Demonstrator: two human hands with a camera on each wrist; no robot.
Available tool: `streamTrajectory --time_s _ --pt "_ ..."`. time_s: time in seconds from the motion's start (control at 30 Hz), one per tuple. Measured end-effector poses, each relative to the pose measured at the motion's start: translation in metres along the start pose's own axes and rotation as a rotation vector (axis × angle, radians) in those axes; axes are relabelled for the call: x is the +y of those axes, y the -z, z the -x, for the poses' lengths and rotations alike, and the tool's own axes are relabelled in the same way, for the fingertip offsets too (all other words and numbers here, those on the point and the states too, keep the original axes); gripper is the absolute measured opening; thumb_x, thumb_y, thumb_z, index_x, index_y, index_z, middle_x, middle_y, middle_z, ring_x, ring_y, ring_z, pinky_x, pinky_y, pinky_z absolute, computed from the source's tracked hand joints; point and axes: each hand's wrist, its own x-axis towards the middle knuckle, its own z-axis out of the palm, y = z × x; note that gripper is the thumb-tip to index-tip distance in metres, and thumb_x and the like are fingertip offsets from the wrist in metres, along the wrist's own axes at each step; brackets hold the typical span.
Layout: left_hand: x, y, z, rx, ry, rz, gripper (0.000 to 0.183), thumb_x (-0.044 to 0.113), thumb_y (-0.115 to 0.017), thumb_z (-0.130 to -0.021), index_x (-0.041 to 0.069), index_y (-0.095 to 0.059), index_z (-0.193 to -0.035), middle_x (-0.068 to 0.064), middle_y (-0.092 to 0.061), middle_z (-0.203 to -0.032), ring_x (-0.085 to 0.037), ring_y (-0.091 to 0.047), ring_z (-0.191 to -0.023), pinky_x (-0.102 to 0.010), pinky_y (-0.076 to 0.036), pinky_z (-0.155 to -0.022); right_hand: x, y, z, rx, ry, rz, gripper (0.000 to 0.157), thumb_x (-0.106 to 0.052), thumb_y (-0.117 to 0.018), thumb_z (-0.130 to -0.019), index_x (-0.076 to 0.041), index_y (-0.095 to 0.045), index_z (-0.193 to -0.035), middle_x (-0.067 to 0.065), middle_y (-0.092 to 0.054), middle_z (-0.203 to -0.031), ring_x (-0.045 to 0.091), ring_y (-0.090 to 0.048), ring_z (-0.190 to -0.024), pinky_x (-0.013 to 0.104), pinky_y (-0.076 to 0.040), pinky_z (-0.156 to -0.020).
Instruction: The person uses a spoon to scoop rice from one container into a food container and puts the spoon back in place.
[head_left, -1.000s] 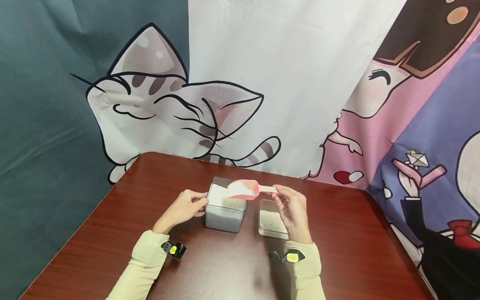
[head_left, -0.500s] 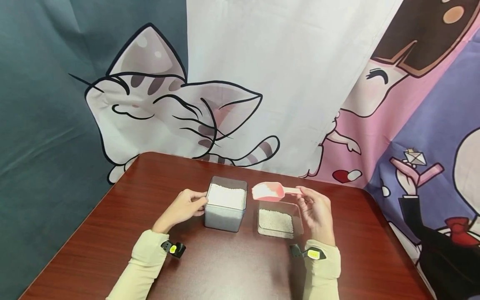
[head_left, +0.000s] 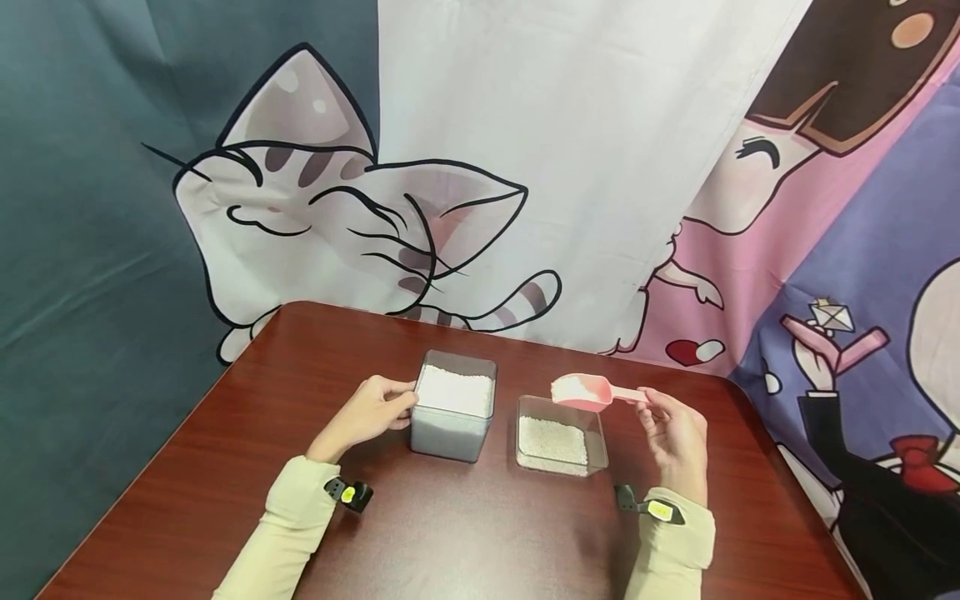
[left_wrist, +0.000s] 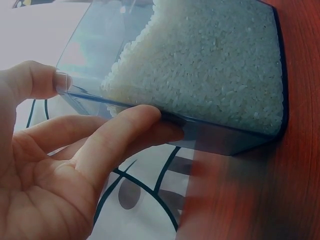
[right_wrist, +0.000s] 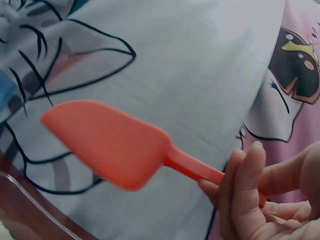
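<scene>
My left hand (head_left: 372, 410) holds the left side of a tall clear bluish container (head_left: 448, 440) filled with white rice (left_wrist: 210, 65). In the left wrist view, the thumb sits at its rim and the fingers lie along an edge. My right hand (head_left: 677, 437) pinches the handle of a pink scoop (head_left: 597, 396), which carries white rice and hovers level above the back right part of a low clear box (head_left: 600, 454). That box contains off-white grains (head_left: 553, 439). The right wrist view shows the scoop's underside, hiding its load.
Both containers stand side by side on a reddish-brown wooden table (head_left: 465, 542), with a narrow gap between them. Behind the table hangs a cloth (head_left: 600, 167) printed with cartoon figures. Each wrist wears a black strap (head_left: 352, 494).
My right hand has carried the loaded scoop rightward, from over the tall container to above the low box's right part. The left hand has stayed at the tall container.
</scene>
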Motion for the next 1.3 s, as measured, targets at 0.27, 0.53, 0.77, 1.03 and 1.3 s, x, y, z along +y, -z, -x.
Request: streamTrajectory --time_s 0.27,0.53,0.77,1.03,1.3 --pt "0.002 0.0 0.001 0.003 0.009 0.01 0.041 0.011 -0.052 -0.088 -0.011 -0.052 -0.122 -0.024 -0.054 -0.123 -0.022 -0.064 -0.088 -0.033 -0.057 -0.07 -0.007 0.022 0.001 -0.031 -0.043 0.021 0.02 0.002 -0.054 -0.088 0.001 -0.073 -0.081 0.01 -0.07 -0.08 0.015 -0.062 -0.059 0.017 -0.054 -0.055" --pt "0.002 -0.001 0.002 -0.001 0.005 -0.013 0.041 0.013 -0.053 -0.089 -0.011 -0.052 -0.122 -0.025 -0.054 -0.122 -0.023 -0.064 -0.089 -0.032 -0.057 -0.07 -0.007 0.029 0.001 -0.039 -0.043 0.117 0.021 0.002 -0.054 -0.088 -0.001 -0.073 -0.081 0.01 -0.069 -0.076 0.015 -0.062 -0.058 0.018 -0.054 -0.055" --pt "0.002 -0.001 0.002 -0.001 0.004 -0.013 0.041 0.013 -0.053 -0.089 -0.011 -0.052 -0.123 -0.025 -0.056 -0.12 -0.022 -0.064 -0.089 -0.032 -0.057 -0.07 -0.004 0.028 0.0 -0.032 0.0 0.205 0.02 0.002 -0.055 -0.088 -0.002 -0.074 -0.081 0.009 -0.068 -0.074 0.015 -0.063 -0.059 0.018 -0.055 -0.058" --pt "0.001 0.0 0.001 -0.002 0.007 -0.02 0.041 0.014 -0.053 -0.089 -0.011 -0.053 -0.122 -0.024 -0.054 -0.123 -0.021 -0.065 -0.088 -0.032 -0.057 -0.07 -0.002 0.029 -0.003 -0.033 0.032 0.287 0.021 0.002 -0.055 -0.088 -0.004 -0.074 -0.079 0.007 -0.068 -0.072 0.012 -0.062 -0.056 0.019 -0.056 -0.058" --pt "0.004 -0.001 0.002 0.003 0.003 -0.012 0.04 0.012 -0.053 -0.088 -0.01 -0.053 -0.121 -0.024 -0.057 -0.119 -0.021 -0.065 -0.085 -0.032 -0.057 -0.069 -0.006 0.024 0.001 -0.063 0.029 0.326 0.016 0.001 -0.057 -0.087 -0.001 -0.072 -0.082 0.008 -0.068 -0.072 0.013 -0.064 -0.058 0.02 -0.056 -0.059"
